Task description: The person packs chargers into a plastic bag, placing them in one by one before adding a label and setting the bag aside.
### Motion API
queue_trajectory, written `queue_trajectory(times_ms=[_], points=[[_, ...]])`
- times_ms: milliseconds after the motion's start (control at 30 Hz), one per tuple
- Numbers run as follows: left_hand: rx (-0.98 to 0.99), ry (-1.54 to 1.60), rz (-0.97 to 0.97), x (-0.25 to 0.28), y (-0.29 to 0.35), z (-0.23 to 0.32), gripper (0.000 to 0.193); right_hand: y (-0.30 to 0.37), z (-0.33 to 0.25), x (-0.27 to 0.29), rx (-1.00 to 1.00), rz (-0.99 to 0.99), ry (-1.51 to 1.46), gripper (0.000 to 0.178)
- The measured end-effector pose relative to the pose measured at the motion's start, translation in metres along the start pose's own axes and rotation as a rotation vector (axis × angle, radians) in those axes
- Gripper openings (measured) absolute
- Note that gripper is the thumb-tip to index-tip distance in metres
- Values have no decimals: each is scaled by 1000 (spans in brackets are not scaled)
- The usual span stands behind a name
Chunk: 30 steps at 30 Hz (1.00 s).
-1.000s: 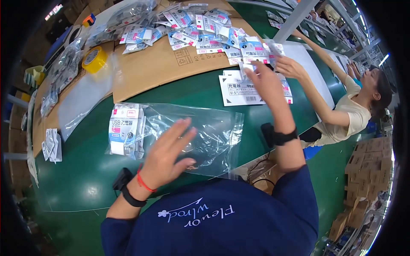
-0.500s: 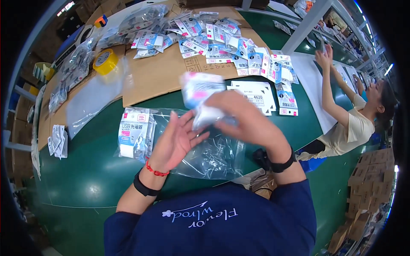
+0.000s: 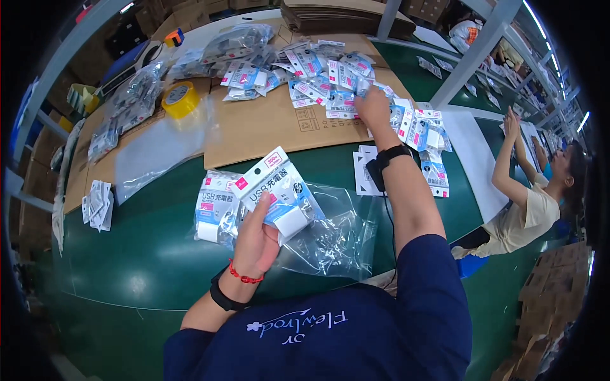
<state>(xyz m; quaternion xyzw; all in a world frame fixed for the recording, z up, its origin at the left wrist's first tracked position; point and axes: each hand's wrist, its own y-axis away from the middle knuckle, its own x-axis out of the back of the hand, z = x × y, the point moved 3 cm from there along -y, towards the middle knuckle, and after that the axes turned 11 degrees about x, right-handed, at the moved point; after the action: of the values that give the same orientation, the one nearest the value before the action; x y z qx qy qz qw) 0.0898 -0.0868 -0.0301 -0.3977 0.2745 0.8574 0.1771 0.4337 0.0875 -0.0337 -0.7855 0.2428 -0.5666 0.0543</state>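
Observation:
My left hand (image 3: 257,244) is closed on a flat charger packet (image 3: 279,193), thumb across its front. The packet is white and blue with a pink patch and a white block in its lower part. Beneath it, another charger packet (image 3: 216,209) lies on the table beside a clear plastic bag (image 3: 337,244). My right hand (image 3: 373,106) reaches over the far pile of charger packets (image 3: 305,63), fingers down among them. Its fingertips are hidden, so a grip there cannot be made out.
Cardboard (image 3: 254,136) lies under the pile. A yellow tape roll (image 3: 180,100) and bagged goods (image 3: 133,95) are at the left, with white cards (image 3: 98,204) nearer. Printed sheets (image 3: 365,174) lie below my right forearm. At the right, a metal post (image 3: 476,54) stands near another person (image 3: 534,184).
My right hand has moved away from my left, up and right to the pile. The packet that was blurred between both hands is now held in my left hand alone.

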Motion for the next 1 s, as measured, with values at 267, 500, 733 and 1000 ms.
queue_trajectory(times_ms=[267,500,733,1000], points=[[77,30,-80,-6,-4,16,46,100,-107,83,785,179,-634,48],[275,-35,-260,-18,-2,27,53,182,-157,103,1255,-193,-192,53],[174,-405,-184,-7,-2,14,49,195,-143,98,1107,-88,-358,46],[-171,-863,-205,-4,3,11,50,197,-130,89,84,-697,-1296,40]])
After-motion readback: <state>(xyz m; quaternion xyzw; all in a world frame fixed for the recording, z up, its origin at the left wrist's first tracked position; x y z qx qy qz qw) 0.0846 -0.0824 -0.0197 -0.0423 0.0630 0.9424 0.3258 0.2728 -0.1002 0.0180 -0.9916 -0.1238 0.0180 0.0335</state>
